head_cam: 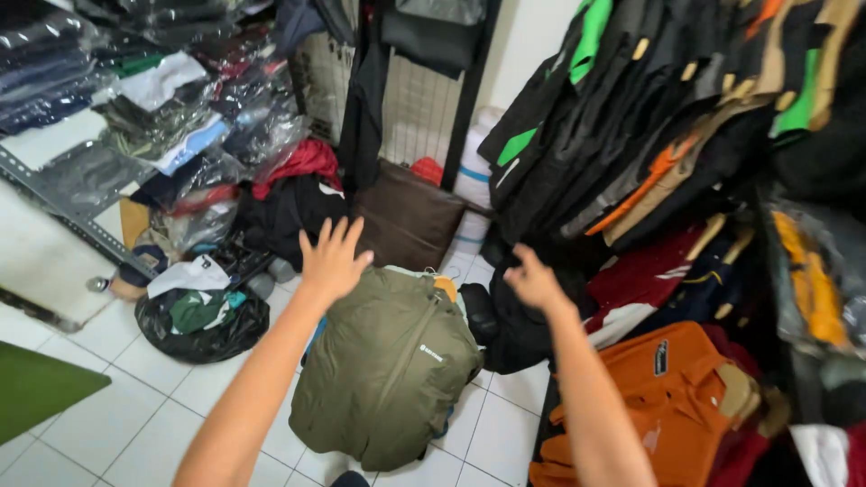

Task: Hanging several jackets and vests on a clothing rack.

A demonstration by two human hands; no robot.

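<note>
My left hand (332, 259) is stretched out with its fingers spread, holding nothing, above the far end of an olive green zipped jacket (388, 370) that lies bundled on the white tiled floor. My right hand (534, 280) reaches forward with fingers loosely curled and holds nothing. It hovers over a pile of black clothes (510, 329) just right of the jacket, near the hanging dark garments (631, 135).
Shelves with plastic-wrapped folded clothes (153, 99) fill the left. A black rubbish bag (203, 325) sits on the floor below them. A brown cushion (408, 221) leans at the back. Orange shirts on hangers (667, 397) hang at the lower right. A green mat corner (41, 388) lies at left.
</note>
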